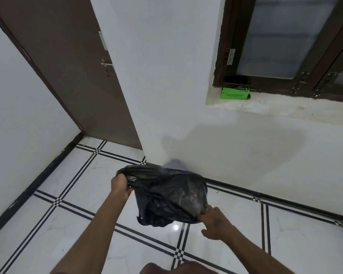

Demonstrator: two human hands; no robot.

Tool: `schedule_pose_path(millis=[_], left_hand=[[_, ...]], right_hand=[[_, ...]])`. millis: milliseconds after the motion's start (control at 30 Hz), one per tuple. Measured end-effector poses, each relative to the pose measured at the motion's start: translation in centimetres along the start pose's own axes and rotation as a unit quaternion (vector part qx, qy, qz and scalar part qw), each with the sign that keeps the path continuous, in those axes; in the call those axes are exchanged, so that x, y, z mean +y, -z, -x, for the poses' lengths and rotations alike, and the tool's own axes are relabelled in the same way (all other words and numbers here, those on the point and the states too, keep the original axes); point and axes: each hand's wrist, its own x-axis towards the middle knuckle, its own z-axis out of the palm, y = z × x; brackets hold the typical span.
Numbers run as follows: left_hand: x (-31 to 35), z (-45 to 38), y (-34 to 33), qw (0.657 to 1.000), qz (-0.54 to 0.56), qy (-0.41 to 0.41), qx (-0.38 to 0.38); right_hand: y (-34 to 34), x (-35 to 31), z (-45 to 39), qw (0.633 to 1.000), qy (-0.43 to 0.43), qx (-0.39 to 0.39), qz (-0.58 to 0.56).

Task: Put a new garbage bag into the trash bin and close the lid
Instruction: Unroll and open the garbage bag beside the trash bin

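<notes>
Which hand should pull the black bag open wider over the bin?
Probably the right hand: its fingers only pinch the black bag's near edge, free to pull, while the left hand grips the far edge, anchoring it.

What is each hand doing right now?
Left hand: closed, gripping the black garbage bag at its edge.
Right hand: fingers pinching the bag's other edge.

Glossy black bag (166, 196); bluish-grey bin (175, 165); white marble floor (295, 244) crossed by black double lines; brown door (67, 66); bright green box (235, 93); white wall (166, 76).
</notes>
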Motion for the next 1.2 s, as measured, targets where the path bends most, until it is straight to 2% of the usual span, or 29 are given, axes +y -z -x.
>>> schedule_pose_path(millis=[67, 133, 233, 333, 467, 633, 800, 867, 933, 1033, 1133, 1200], left_hand=[[0.1, 0.5, -0.1, 1.0, 0.017, -0.003, 0.018], [0.2, 1.2, -0.7, 1.0, 0.016, -0.019, 0.011], [-0.1, 2.2, -2.0, 0.999, -0.033, -0.036, -0.02], [-0.8, 3.8, -3.6, 0.991, -0.114, -0.023, -0.067], [-1.8, 6.1, -5.9, 0.971, -0.2, -0.059, -0.115], [-1.5, 8.3, -7.5, 0.969, -0.2, -0.074, -0.128], [-0.4, 8.5, -7.1, 0.983, -0.108, -0.056, -0.136], [0.3, 8.1, -6.4, 0.988, -0.065, -0.041, -0.134], [1.0, 7.4, -5.7, 0.991, -0.032, -0.028, -0.128], [2.3, 5.6, -4.4, 0.994, -0.015, -0.032, -0.104], [4.2, 2.1, -1.9, 0.997, -0.018, -0.061, -0.037], [5.0, -0.7, 0.4, 0.992, -0.075, -0.101, 0.01]], right_hand=[[-1.5, 0.7, 0.6, 0.995, -0.059, -0.078, 0.024], [-2.5, 1.6, 1.4, 0.986, -0.105, -0.124, 0.031], [-2.9, 3.4, 2.0, 0.981, -0.132, -0.128, -0.059], [-2.0, 4.0, 1.2, 0.967, -0.096, -0.065, -0.225], [1.4, 1.5, -0.6, 0.924, 0.01, 0.035, -0.38], [3.6, -2.9, -2.9, 0.903, 0.095, 0.1, -0.407], [4.1, -4.3, -4.8, 0.9, 0.147, 0.176, -0.37], [4.4, -4.6, -5.7, 0.909, 0.148, 0.185, -0.342], [5.0, -5.1, -6.5, 0.926, 0.126, 0.218, -0.28], [5.9, -5.1, -8.1, 0.933, 0.008, 0.206, -0.294], [6.9, -3.2, -9.7, 0.944, -0.124, 0.201, -0.229], [8.1, -1.2, -10.3, 0.943, -0.176, 0.192, -0.208]])
